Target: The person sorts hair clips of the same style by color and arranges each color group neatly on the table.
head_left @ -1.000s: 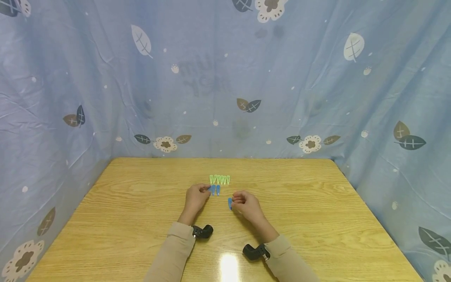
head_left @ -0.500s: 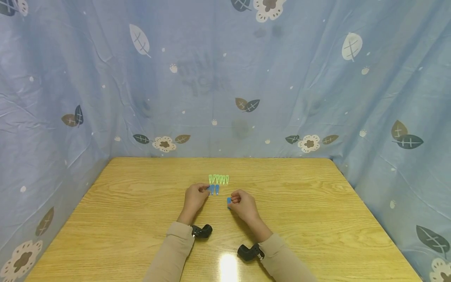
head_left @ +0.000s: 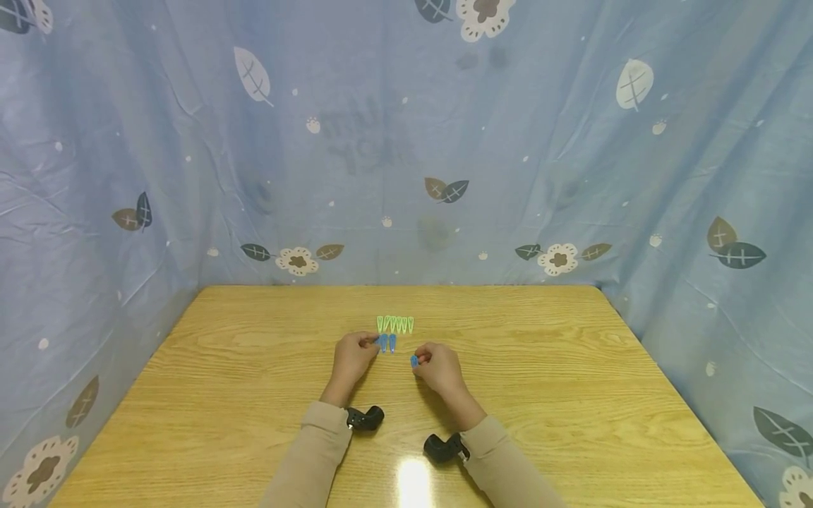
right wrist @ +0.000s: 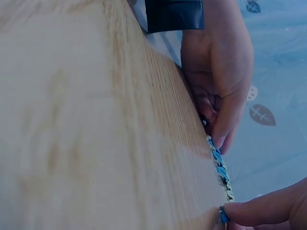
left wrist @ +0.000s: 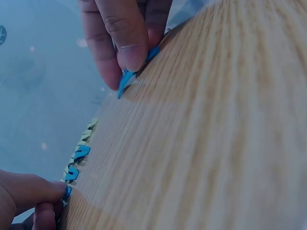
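My right hand [head_left: 441, 368] pinches a blue snap hair clip [left wrist: 125, 80] between thumb and fingers, near the tabletop and to the right of the rows. My left hand [head_left: 353, 355] pinches another blue hair clip [left wrist: 67, 192] at the left end of a short row. Beside it lie two more blue hair clips, the middle one [head_left: 384, 343] and the right one [head_left: 392, 343]. Behind them stretches a row of several light green hair clips [head_left: 399, 324]. The left fingertips partly hide the clip they hold.
A wood-grain table [head_left: 254, 367] spreads under both hands. Blue patterned curtain [head_left: 406, 141] hangs behind it and at both sides. Black wrist cameras sit on the left wrist [head_left: 365, 418] and right wrist [head_left: 442, 448]. Light glares at the front [head_left: 414, 483].
The blue clip at my right hand has turned from lying lengthwise to being pinched, its wide end showing. The right wrist has shifted slightly left. My left hand has stayed at the row.
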A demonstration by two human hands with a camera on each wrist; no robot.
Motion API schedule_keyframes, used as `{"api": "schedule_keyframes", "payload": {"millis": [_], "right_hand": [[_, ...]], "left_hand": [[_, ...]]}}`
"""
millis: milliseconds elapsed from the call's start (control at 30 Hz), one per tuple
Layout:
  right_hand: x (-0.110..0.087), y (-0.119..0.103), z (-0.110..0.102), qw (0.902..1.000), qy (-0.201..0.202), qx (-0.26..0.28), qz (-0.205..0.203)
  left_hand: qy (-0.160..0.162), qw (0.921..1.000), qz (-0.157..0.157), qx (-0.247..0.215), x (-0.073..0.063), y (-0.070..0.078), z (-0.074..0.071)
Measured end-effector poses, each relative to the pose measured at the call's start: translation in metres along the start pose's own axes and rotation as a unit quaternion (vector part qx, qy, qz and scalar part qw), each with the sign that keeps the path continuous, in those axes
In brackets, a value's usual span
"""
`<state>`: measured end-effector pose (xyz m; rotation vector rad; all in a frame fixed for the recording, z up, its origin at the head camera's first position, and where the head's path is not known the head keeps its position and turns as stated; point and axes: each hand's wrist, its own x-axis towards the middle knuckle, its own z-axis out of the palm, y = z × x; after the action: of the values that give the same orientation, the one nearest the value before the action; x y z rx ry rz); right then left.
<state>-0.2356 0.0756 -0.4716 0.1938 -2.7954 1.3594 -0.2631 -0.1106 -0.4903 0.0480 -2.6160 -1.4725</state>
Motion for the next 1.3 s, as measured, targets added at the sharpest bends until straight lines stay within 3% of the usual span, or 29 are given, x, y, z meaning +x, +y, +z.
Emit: {"api": "schedule_keyframes", "payload": {"millis": [500, 767, 1300], "right_hand": [[0.006, 0.015, -0.004, 0.9988, -0.001, 0.046, 0.016], [0.01, 0.023, -0.005, 0.9916, -0.006, 0.125, 0.032], [0.012, 0.017, -0.001, 0.9851, 0.003, 0.164, 0.052]], "left_hand": [[0.005, 1.0, -0.003, 0.001, 0.0, 0.0, 0.001], [0.001, 1.0, 0.002, 0.005, -0.001, 0.001, 0.0], [0.005, 1.0, -0.003, -0.002, 0.0, 0.0, 0.001]]}}
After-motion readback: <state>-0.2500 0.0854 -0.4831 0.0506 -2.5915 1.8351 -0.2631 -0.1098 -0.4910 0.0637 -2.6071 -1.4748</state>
